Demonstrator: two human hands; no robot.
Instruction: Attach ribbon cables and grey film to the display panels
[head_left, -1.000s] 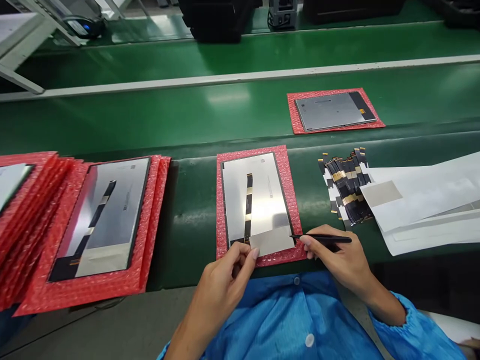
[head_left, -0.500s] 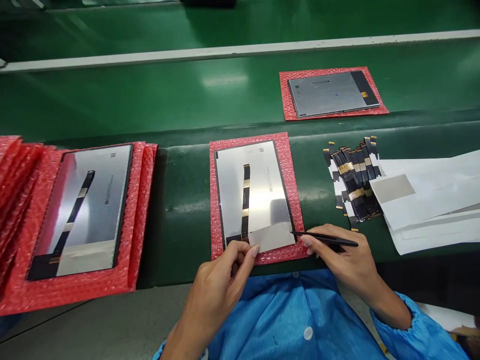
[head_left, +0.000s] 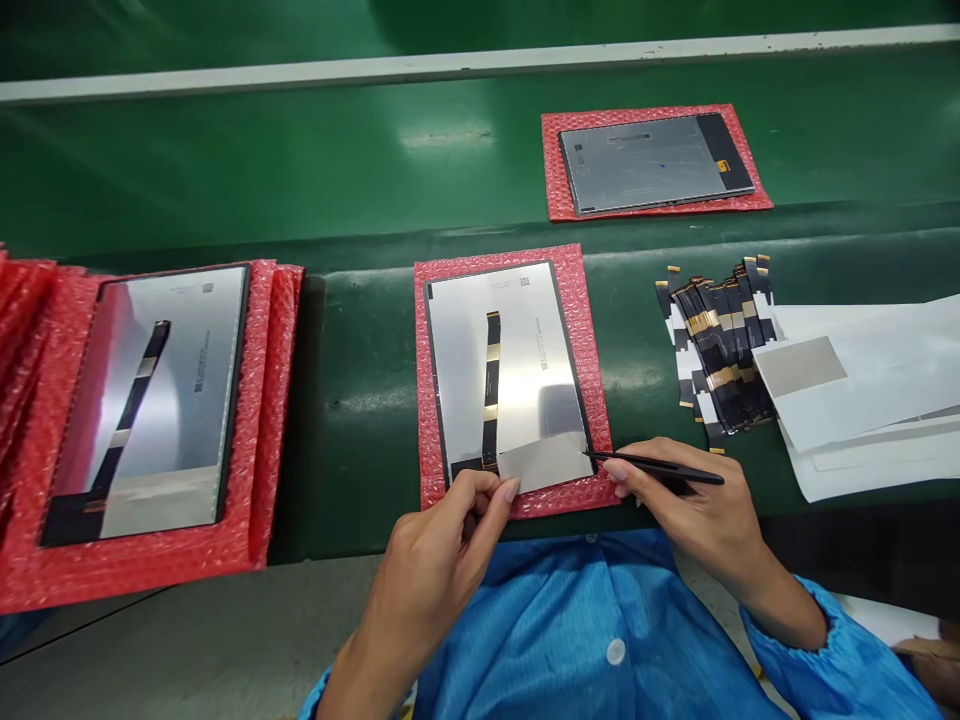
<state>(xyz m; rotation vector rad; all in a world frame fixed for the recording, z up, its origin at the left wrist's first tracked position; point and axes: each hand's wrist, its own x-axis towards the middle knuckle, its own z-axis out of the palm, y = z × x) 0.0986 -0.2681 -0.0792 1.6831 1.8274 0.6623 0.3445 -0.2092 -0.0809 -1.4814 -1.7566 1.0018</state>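
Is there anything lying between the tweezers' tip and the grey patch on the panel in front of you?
Nothing visible: the tweezers in the right hand already reach the grey patch at its right edge, while the left hand pinches its left edge.

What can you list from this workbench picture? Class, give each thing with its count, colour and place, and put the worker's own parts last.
display panel: one, silvery, centre, on a red mat
red bubble-wrap mat: one, under that panel
grey tape patch: one, on the panel's near edge
left panel: one, silvery, on stacked red mats
far panel: one, grey, on a red mat on the green belt
flex cables: a pile, black and gold, right
white sheets: several, far right
tweezers: one pair, black, in the right hand
left hand: pinching the patch's corner
right hand: grip on the tweezers
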